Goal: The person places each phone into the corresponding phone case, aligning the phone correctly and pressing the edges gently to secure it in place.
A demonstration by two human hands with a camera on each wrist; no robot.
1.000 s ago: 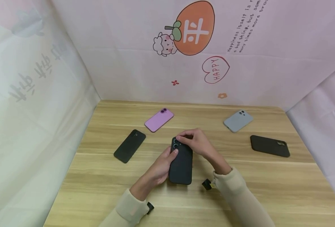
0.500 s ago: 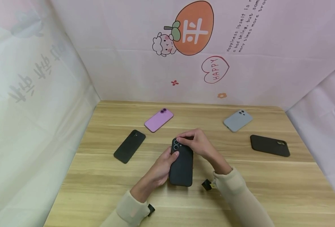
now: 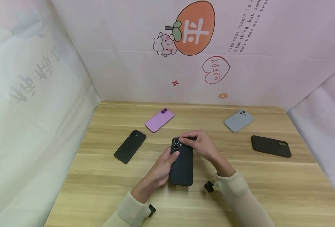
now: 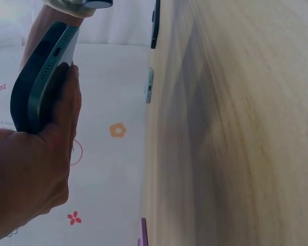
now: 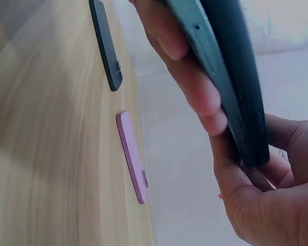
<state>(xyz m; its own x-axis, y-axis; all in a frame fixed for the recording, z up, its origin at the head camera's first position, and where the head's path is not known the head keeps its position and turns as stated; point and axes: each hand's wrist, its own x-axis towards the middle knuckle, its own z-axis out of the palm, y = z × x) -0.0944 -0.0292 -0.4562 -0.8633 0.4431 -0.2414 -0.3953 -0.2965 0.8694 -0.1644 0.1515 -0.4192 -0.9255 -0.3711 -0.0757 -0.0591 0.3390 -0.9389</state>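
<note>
Plainly a two-handed hold, side and corner

The left hand (image 3: pixel 162 164) wraps the left side of a teal-edged smartphone (image 5: pixel 203 46) and its black case (image 3: pixel 182 169), thumb laid on the case's back. The right hand (image 3: pixel 203 145), reaching inward, pinches the top corner beside the camera lenses (image 3: pixel 176 144). Smartphone and case are held above the wooden table (image 3: pixel 99 186).

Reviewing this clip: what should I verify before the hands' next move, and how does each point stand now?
1. Left hand grips phone and black case together: ok.
2. Right hand pinches the top edge beside the lenses: ok.
3. Lenses show through the case: ok.
4. Port end seated: not ok; wrist views show the phone's teal edge outside the case.
5. Top corner fully seated: cannot tell; fingers cover it.
6. Purple phone apart from both hands: ok.
</note>
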